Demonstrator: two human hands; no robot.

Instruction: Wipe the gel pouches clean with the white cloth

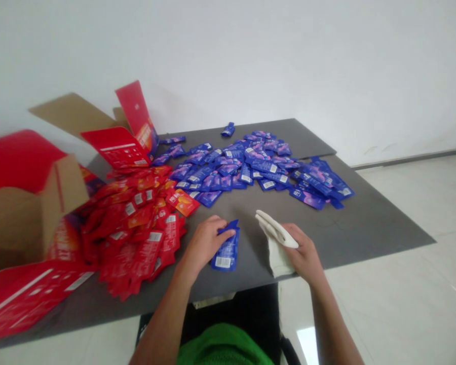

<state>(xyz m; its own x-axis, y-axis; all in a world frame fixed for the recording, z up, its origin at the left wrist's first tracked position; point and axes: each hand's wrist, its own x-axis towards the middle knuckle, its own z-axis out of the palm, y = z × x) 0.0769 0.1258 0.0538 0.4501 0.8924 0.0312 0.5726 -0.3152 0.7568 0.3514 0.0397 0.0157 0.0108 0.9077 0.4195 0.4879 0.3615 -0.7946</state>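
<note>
My left hand (204, 242) pinches the top of a blue packet (226, 250) that lies on the dark grey table (357, 228) in front of me. My right hand (303, 252) is closed on a white cloth glove (276, 242), whose fingers stick out to the upper left over the table's near edge. A heap of red packets (137, 223) lies just left of my left hand. A wide spread of blue packets (251, 165) covers the far middle of the table.
An open red cardboard box (30, 203) with raised flaps stands at the left, and a flat red box panel (23, 296) lies at the near left. A white wall is behind the table. Pale tiled floor (410, 284) runs along the right.
</note>
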